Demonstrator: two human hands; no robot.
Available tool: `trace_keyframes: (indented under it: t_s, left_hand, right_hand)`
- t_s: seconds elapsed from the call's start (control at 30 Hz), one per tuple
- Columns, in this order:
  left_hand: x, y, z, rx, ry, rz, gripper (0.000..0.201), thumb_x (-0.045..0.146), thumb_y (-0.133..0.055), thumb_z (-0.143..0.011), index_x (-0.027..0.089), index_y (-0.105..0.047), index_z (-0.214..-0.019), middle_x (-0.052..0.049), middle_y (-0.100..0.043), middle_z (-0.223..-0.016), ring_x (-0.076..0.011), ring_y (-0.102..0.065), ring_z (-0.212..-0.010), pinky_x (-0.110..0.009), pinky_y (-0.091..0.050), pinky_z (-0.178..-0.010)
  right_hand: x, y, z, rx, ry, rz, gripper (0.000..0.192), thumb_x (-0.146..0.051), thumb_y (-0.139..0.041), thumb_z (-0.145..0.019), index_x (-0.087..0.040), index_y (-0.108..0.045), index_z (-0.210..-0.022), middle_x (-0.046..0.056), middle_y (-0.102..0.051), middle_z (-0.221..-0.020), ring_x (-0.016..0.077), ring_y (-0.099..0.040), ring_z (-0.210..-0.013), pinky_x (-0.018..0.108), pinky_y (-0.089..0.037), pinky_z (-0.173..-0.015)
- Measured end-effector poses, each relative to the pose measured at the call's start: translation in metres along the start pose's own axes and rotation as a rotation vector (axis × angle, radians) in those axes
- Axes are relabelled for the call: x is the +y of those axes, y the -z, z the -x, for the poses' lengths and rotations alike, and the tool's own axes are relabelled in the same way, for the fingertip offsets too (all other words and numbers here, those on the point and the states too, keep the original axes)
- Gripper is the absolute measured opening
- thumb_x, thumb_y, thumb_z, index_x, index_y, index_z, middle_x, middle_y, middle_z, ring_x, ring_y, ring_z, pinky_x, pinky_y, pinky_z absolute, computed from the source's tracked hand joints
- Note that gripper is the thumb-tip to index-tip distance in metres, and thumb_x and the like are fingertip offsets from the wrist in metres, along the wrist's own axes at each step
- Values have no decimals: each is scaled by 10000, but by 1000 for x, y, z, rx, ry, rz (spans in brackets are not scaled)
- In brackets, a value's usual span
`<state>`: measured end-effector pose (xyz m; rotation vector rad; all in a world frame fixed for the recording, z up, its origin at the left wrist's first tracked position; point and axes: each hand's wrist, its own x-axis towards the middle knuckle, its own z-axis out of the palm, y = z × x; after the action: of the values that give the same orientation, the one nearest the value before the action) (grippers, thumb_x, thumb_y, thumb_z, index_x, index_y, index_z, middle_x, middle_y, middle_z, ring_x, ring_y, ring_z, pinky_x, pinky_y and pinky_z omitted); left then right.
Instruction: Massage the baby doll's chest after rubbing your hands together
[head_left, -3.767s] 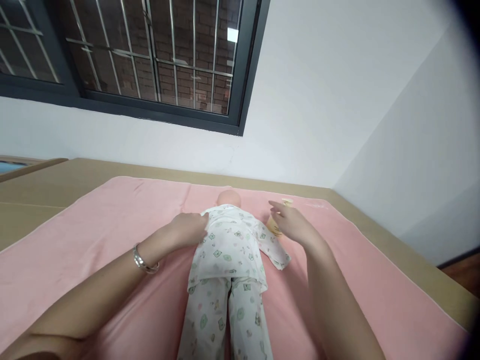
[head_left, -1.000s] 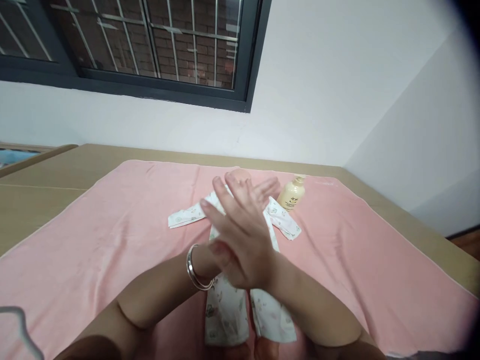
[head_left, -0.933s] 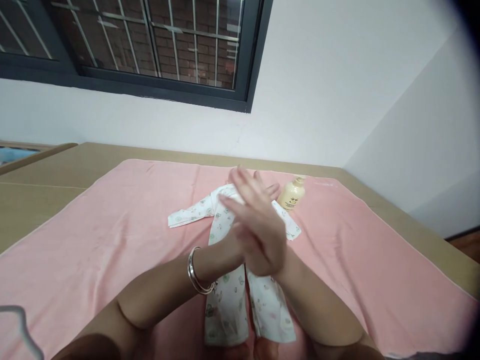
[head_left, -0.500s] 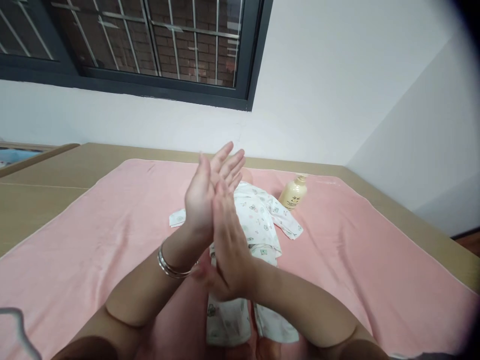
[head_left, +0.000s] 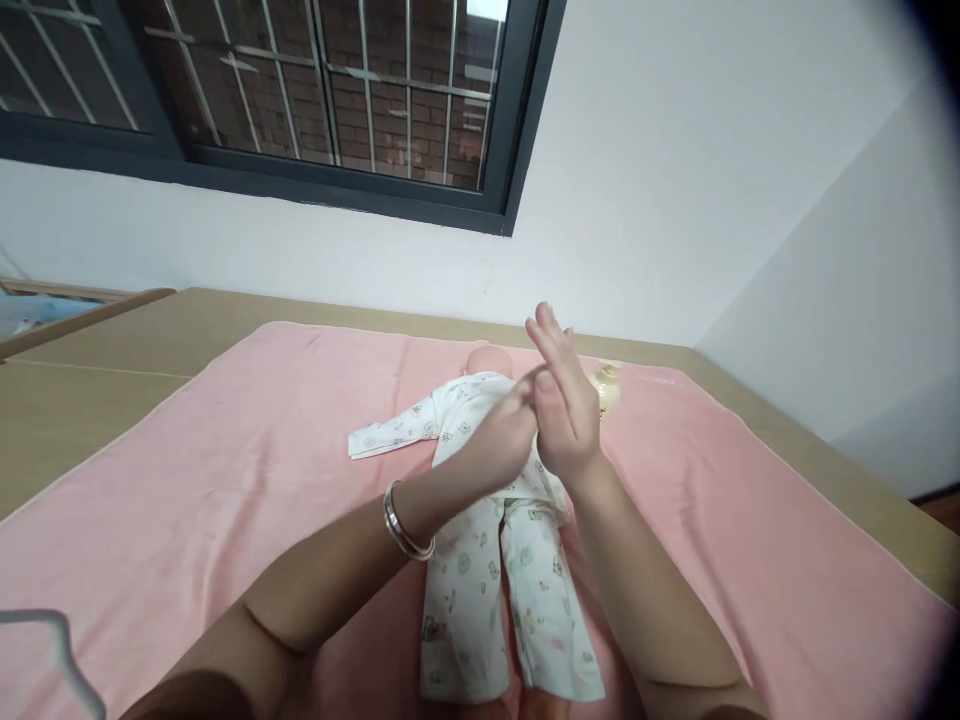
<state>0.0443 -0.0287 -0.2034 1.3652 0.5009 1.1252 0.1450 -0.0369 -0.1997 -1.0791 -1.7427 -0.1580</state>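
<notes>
1. Both hands have shifted right and lower since half a second ago, uncovering the doll's left sleeve.
2. Left hand (head_left: pixel 501 440) and right hand (head_left: pixel 564 405) press together, fingers extended, holding nothing, above the baby doll (head_left: pixel 480 500).
3. Doll lies in printed white pyjamas on the pink towel (head_left: pixel 187 500).
4. Cream lotion bottle (head_left: pixel 607 392) stands partly hidden behind the right hand.

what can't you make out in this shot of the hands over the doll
- Bottle, head view: mostly hidden behind the right hand; label unreadable.
- Doll: chest covered by the left hand; feet cut off by the bottom edge; face not visible.
- Palms: pressed together, so anything between them is hidden.
- White object, bottom left: cut off by the edge, unidentifiable.
</notes>
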Motion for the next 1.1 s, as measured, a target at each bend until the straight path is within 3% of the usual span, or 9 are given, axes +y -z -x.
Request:
trace_keyframes:
  t_s: [0.07, 0.13, 0.2, 0.27, 0.4, 0.7, 0.8, 0.93, 1.1]
  left_hand:
    - [-19, 18, -25, 154, 1, -111, 504, 236, -516, -866, 197, -432, -1362, -92, -642, -1222, -255, -540, -1226, -408, -387, -1093]
    - [-46, 39, -48, 405, 47, -191, 520, 185, -463, -869, 173, -395, -1384, -121, -642, -1206, -245, -598, -1136, -408, -428, -1045]
    - [-73, 58, -63, 514, 81, -241, 543, 156, -421, -867, 150, -352, -1405, -127, -655, -1176, -236, -618, -1097, -397, -461, -1008]
    - [-97, 70, -68, 570, 38, -339, 462, 155, -408, -869, 159, -450, -1329, -109, -662, -1169, -220, -600, -1126, -382, -438, -1038]
    - [-122, 77, -65, 563, -76, -489, 368, 130, -407, -847, 183, -568, -1173, -84, -640, -1221, -195, -582, -1150, -356, -423, -1053]
    - [-125, 72, -55, 553, -90, -601, 266, 253, -434, -895, 196, -601, -1095, -96, -664, -1120, -224, -597, -1089, -379, -435, -998]
    - [-128, 72, -49, 558, -130, -627, 230, 237, -453, -877, 198, -614, -1036, -84, -663, -1082, -222, -592, -1062, -370, -438, -982]
    - [-130, 73, -46, 503, -175, -679, 246, 252, -409, -909, 202, -601, -1055, -84, -658, -1068, -224, -594, -1039, -374, -447, -958]
    - [-126, 71, -47, 488, -176, -692, 274, 285, -406, -925, 190, -582, -1113, -100, -636, -1152, -233, -567, -1124, -380, -415, -1011]
  right_hand:
    - [24, -20, -1, -58, -195, -115, 506, -353, -292, -975, -219, -365, -1458, 78, -407, -1469, 229, -394, -1345, 469, -321, -1107]
    - [44, -45, 2, -242, -329, -177, 493, -259, -311, -939, -188, -461, -1403, 86, -541, -1354, 195, -507, -1248, 386, -398, -1058]
    - [59, -66, 7, -384, -311, -121, 520, -183, -307, -916, -202, -447, -1416, 55, -527, -1373, 167, -474, -1278, 346, -357, -1090]
    - [69, -80, 13, -476, -242, 22, 537, -149, -310, -913, -192, -410, -1439, 55, -483, -1415, 164, -401, -1337, 365, -255, -1148]
    - [80, -86, 16, -580, -196, 213, 502, -187, -301, -949, -173, -397, -1442, 70, -462, -1431, 185, -289, -1401, 428, -140, -1173]
    - [76, -85, 37, -587, -362, 540, 551, -350, -270, -984, -108, -313, -1478, 144, -209, -1552, 338, -194, -1423, 530, -220, -1120]
    - [77, -83, 40, -627, -254, 513, 543, -302, -277, -976, -96, -319, -1477, 129, -227, -1548, 341, -168, -1429, 521, -186, -1139]
    - [101, -73, 28, -689, -46, 270, 490, -320, -345, -972, -217, -398, -1447, 38, -320, -1520, 253, -189, -1437, 466, -161, -1165]
    - [113, -66, 29, -582, -267, 310, 573, -463, -289, -995, -122, -385, -1445, 141, -328, -1505, 254, -267, -1410, 454, -197, -1149]
